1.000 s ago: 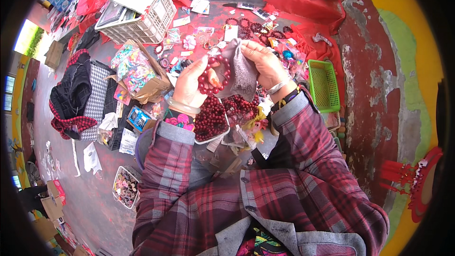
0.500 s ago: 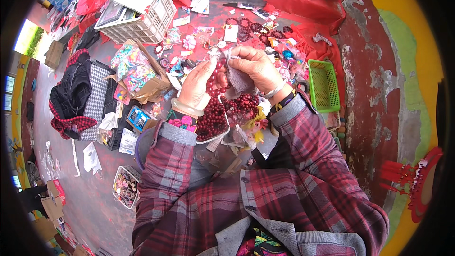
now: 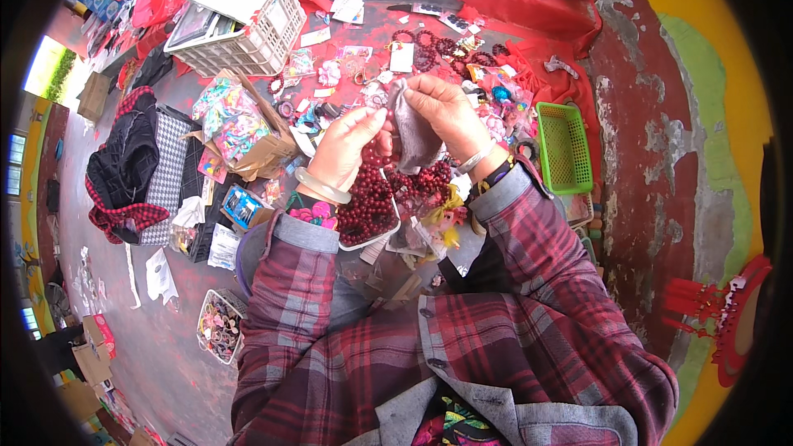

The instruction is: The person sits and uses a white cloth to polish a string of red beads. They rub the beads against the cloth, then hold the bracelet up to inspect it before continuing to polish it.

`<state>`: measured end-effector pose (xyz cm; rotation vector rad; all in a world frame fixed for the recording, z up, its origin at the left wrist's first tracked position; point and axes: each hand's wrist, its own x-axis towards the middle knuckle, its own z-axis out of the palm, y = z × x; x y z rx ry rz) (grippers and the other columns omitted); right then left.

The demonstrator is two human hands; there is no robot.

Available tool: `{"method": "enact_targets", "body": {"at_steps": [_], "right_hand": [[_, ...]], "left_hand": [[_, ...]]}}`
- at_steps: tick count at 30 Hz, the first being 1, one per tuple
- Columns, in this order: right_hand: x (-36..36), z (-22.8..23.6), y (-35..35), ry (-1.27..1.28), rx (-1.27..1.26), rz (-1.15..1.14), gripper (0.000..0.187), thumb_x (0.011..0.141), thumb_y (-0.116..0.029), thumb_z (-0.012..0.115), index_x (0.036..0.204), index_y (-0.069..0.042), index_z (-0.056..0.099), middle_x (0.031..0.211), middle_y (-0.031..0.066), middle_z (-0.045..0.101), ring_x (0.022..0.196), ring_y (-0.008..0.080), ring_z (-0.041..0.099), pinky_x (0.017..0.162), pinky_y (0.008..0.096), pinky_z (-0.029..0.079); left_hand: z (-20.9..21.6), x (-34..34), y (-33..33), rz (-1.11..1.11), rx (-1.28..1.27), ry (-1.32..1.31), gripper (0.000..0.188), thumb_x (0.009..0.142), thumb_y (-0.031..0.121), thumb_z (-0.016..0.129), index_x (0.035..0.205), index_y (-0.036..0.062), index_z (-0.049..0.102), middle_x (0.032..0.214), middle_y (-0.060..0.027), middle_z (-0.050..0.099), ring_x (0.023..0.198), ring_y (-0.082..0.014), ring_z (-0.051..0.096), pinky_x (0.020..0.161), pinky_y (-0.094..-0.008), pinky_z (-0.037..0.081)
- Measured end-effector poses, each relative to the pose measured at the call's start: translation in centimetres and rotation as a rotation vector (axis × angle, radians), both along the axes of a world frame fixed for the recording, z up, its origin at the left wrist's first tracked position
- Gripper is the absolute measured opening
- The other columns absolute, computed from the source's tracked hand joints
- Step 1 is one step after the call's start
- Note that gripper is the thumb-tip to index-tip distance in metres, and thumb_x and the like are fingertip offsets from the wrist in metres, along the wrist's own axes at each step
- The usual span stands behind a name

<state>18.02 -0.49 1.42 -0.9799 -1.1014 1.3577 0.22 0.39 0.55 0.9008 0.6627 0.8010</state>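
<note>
Cloth (image 3: 417,139), greyish mauve, hangs from the right hand (image 3: 448,118) in front of the person, its top corner pinched between thumb and fingertips, the rest drooping loose. From where I stand, the left hand (image 3: 345,146) faces it just beside, thumb and fingers drawn in narrow on a dark red bracelet (image 3: 372,156); most of the string is hidden, and I can't tell whether it touches the cloth.

Right below the hands sits a white tub (image 3: 378,239) full of red beads (image 3: 362,211), with more beads heaped on its right. A pale bangle (image 3: 322,187) circles the left wrist, and a light band (image 3: 477,156) the right. Beyond the hands, dark bracelets (image 3: 425,54) lie near a white card (image 3: 402,58). A green basket (image 3: 570,178) stands off to the right; a carton (image 3: 266,151) of bright packs (image 3: 234,121) is on the left, near a white crate (image 3: 268,35).
</note>
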Motion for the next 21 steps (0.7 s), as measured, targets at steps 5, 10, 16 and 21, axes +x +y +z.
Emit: {"method": "enact_targets", "body": {"at_steps": [5,10,16,21], "right_hand": [[0.7,1.0,0.3,0.314,-0.193,0.094,0.014,0.089,-0.014,0.054,0.097,-0.005,0.061,0.086,0.0013,0.063,0.075,0.011,0.059,0.07,0.024,0.048],[0.3,1.0,0.0,0.456,-0.264,0.112,0.019,0.088,-0.014,0.056,0.104,-0.004,0.06,0.088,0.0017,0.063,0.078,0.011,0.06,0.071,0.0243,0.048],[-0.2,0.9,-0.3,0.335,-0.174,0.189,0.022,0.087,-0.009,0.056,0.107,-0.003,0.057,0.088,0.0046,0.063,0.076,0.0132,0.061,0.069,0.0255,0.05],[-0.1,1.3,-0.8,0.301,-0.157,0.228,0.015,0.087,-0.008,0.055,0.101,-0.003,0.059,0.084,0.0044,0.063,0.069,0.0129,0.06,0.064,0.026,0.05]], "left_hand": [[0.2,-0.8,0.2,0.047,-0.117,-0.287,0.026,0.093,0.022,0.045,0.097,-0.0027,0.055,0.075,-0.0081,0.057,0.067,-0.0179,0.056,0.066,-0.0308,0.048],[0.9,-0.2,0.1,0.175,-0.237,-0.377,0.03,0.094,0.023,0.042,0.101,-0.0033,0.053,0.071,-0.0088,0.056,0.067,-0.0192,0.056,0.066,-0.0321,0.047],[0.1,-0.2,-0.2,-0.004,-0.155,-0.257,0.027,0.094,0.025,0.043,0.099,0.0008,0.054,0.073,-0.0092,0.058,0.067,-0.0193,0.057,0.062,-0.0309,0.047],[0.2,0.1,-0.3,0.055,-0.176,-0.132,0.025,0.092,0.028,0.048,0.091,0.0037,0.057,0.072,-0.0055,0.059,0.063,-0.0152,0.058,0.058,-0.0275,0.048]]}}
